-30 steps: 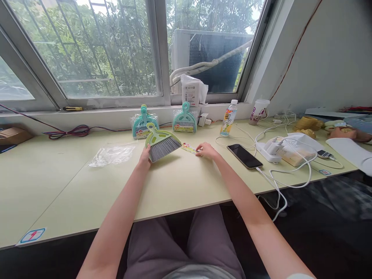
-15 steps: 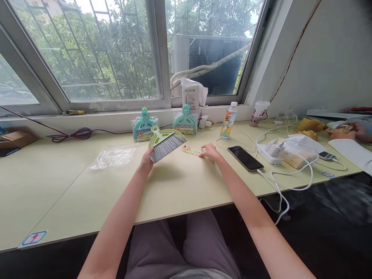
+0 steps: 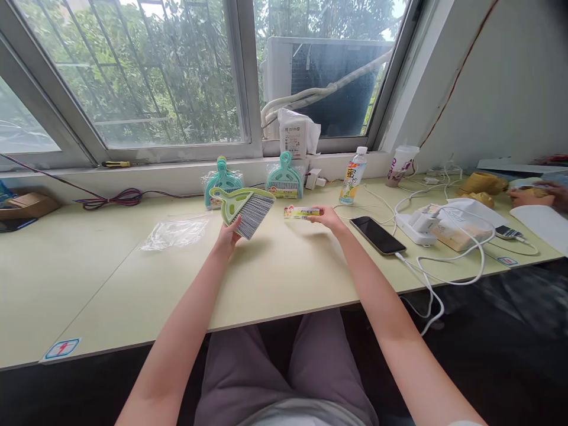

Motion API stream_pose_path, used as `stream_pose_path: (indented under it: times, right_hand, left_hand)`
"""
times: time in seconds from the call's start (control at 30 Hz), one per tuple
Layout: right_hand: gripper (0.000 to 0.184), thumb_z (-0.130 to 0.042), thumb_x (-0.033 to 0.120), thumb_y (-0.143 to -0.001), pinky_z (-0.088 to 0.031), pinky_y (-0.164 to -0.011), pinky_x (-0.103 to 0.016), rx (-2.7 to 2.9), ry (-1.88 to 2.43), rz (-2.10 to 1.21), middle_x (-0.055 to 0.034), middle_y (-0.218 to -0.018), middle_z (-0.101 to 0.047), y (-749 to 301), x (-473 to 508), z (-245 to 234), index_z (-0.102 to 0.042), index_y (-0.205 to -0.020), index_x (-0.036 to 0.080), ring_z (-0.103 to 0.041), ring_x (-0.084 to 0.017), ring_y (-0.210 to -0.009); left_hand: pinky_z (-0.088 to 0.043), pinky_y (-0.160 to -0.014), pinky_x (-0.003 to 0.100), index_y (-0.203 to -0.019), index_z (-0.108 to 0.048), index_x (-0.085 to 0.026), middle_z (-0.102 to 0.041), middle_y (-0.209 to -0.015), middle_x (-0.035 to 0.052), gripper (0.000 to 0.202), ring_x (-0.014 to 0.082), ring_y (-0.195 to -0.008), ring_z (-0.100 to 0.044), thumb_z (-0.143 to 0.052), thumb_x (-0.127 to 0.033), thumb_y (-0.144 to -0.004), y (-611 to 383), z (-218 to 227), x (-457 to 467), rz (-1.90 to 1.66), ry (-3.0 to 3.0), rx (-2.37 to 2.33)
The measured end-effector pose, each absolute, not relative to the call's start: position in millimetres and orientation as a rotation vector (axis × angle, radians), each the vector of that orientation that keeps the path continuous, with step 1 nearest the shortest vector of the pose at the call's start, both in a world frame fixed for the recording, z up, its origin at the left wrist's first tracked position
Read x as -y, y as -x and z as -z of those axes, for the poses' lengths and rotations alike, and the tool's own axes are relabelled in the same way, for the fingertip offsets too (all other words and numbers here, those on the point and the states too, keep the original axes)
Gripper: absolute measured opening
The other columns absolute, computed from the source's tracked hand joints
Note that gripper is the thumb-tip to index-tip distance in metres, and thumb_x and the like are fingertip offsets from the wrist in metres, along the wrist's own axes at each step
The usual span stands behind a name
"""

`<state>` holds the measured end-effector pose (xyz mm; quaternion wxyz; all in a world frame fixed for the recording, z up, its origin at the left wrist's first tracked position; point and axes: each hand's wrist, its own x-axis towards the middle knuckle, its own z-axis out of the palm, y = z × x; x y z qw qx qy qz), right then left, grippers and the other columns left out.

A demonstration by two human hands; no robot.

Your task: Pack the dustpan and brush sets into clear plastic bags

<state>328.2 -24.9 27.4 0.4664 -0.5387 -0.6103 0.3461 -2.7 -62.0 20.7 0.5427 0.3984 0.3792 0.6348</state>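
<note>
My left hand [image 3: 229, 235] is closed around the lower edge of a green dustpan and brush set [image 3: 231, 206], held tilted above the table with its grey bristles facing me. My right hand [image 3: 329, 219] pinches the right end of a printed label card [image 3: 302, 213], raised just off the table with its printed side toward me. Behind them, two teal dustpan sets in clear wrapping, a left one [image 3: 222, 177] and a right one [image 3: 284, 176], lean against the sill. Left of my left hand lies a crumpled clear plastic bag [image 3: 175, 234].
To the right are a drink bottle [image 3: 353, 176], a black phone [image 3: 377, 235], a white power strip [image 3: 415, 229] with looping cables and a paper cup [image 3: 402, 164]. Another person's hands [image 3: 530, 197] are at the far right. A cardboard box [image 3: 33, 204] stands at far left.
My right hand has lifted the label card from the table and turned it upright. In my left hand the dustpan set has tipped, its handle swinging left and downward.
</note>
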Motion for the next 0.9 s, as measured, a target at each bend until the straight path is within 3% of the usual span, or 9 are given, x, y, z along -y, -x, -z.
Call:
stream_pose_path:
  times: [0.2, 0.53, 0.7, 0.9]
  right_hand:
    - [0.047, -0.070, 0.053, -0.071, -0.048, -0.070, -0.027, 1.504, 0.899, -1.025, -0.0058, -0.100, -0.070, -314.8, 51.3, -55.5, -0.067, -0.106, 0.022, -0.062, -0.015, -0.078]
    - [0.038, -0.078, 0.049, -0.065, -0.034, -0.040, -0.021, 1.626, 1.108, -1.082, -0.0053, -0.074, -0.072, -270.4, 52.5, -30.5, -0.065, -0.079, 0.016, -0.056, -0.009, -0.046]
    - [0.038, -0.079, 0.050, -0.064, -0.047, -0.041, -0.025, 1.578, 1.092, -1.024, -0.0045, -0.073, -0.072, -256.4, 53.7, -21.7, -0.062, -0.074, 0.018, -0.057, -0.011, -0.044]
    - [0.029, -0.075, 0.044, -0.071, -0.051, -0.044, -0.028, 1.559, 1.175, -0.930, -0.0029, -0.069, -0.071, -249.3, 58.9, -20.9, -0.062, -0.074, 0.019, -0.056, -0.011, -0.041]
  left_hand:
    - [-0.054, -0.079, 0.033, -0.121, -0.056, -0.025, -0.066, -0.115, 0.0084, 0.065, 0.0225, -0.098, -0.065, -0.083, -0.040, -0.064, -1.4, -14.7, 63.8, -1.373, -1.057, -0.995]
    - [-0.052, -0.077, 0.034, -0.116, -0.058, -0.019, -0.067, -0.115, 0.0132, 0.067, 0.0261, -0.099, -0.065, -0.076, -0.059, -0.065, -16.8, -16.7, 78.1, -1.091, -1.227, -0.870]
    - [-0.051, -0.081, 0.036, -0.119, -0.058, -0.019, -0.066, -0.116, 0.0134, 0.066, 0.0279, -0.103, -0.064, -0.083, -0.042, -0.062, -19.8, -17.9, 78.1, -1.101, -1.242, -0.843]
    - [-0.049, -0.088, 0.040, -0.118, -0.059, -0.020, -0.067, -0.117, 0.0109, 0.063, 0.0285, -0.104, -0.063, -0.083, -0.027, -0.060, -19.5, -20.7, 81.6, -1.121, -1.264, -0.853]
